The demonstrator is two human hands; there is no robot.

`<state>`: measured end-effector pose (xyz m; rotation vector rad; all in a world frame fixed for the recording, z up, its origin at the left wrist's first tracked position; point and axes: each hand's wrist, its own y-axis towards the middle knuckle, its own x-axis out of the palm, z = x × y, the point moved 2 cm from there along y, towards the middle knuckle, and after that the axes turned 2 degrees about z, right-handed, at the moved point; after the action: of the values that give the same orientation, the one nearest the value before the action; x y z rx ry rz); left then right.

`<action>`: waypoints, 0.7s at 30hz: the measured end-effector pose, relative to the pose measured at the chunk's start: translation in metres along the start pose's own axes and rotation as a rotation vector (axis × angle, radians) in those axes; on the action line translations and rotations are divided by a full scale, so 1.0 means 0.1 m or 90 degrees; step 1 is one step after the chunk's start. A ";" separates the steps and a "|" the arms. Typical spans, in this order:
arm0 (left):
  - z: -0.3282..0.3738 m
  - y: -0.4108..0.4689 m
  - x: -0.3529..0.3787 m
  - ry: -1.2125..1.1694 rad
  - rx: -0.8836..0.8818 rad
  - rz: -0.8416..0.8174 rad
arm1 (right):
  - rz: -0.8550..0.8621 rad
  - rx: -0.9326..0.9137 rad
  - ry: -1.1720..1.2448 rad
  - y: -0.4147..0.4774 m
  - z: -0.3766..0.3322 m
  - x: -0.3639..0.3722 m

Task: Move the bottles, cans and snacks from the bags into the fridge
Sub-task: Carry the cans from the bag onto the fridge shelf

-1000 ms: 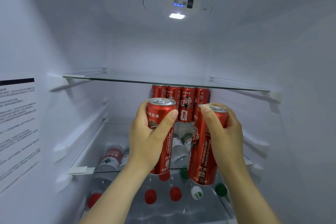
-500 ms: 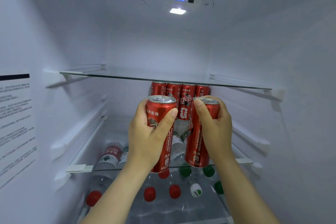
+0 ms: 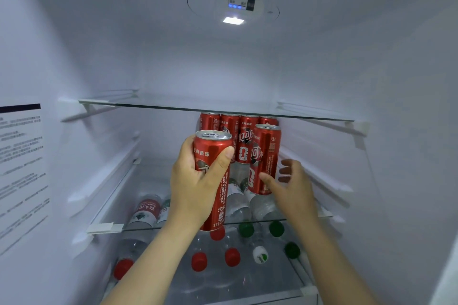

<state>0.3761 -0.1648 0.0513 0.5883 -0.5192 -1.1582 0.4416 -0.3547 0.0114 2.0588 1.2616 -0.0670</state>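
Inside an open fridge (image 3: pixel 371 57), a tall red soda can (image 3: pixel 266 156) is now standing upright on the middle glass shelf (image 3: pixel 106 226), right of centre, just in front of a row of four matching red cans (image 3: pixel 229 126) along the shelf's back edge. Half a second ago the right hand was gripping this can near its top; it has since let go. The right hand (image 3: pixel 295 188) is hanging open just right of the can, its fingers spread and holding nothing. Its thumb is lying by the can's lower part, and whether it is touching is unclear.

The left hand (image 3: pixel 195 190) is still gripping a second red can (image 3: pixel 210 153) around its middle, holding it upright in the air over the shelf's front edge, left of the placed can.

Clear water bottles (image 3: pixel 147 210) are lying on the same shelf. More bottles with red and green caps (image 3: pixel 199 261) are lying on the level below. An upper glass shelf (image 3: pixel 173 106) is spanning the fridge above the cans.
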 end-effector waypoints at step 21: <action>-0.05 0.02 0.00 0.009 0.007 0.000 | -0.163 -0.021 0.103 0.30 -0.06 0.22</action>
<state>0.3802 -0.1637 0.0489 0.6053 -0.5145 -1.1509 0.4747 -0.3426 0.0235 1.8949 1.6113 0.0041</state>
